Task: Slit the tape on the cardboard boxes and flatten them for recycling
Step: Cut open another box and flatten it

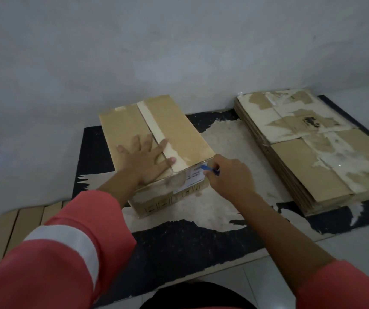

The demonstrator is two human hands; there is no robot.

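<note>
My left hand (144, 157) lies flat, fingers spread, on the taped box (179, 128) toward the mat's (179, 241) far left corner. My right hand (228, 177) grips the blue cutter (210, 169) at the box's near corner. If the cutter skids along the tape (154, 126), it could reach my left thumb.

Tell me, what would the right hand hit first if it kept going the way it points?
Probably the cardboard box: the right hand aims its blue cutter at its near top edge, seemingly almost touching.
</note>
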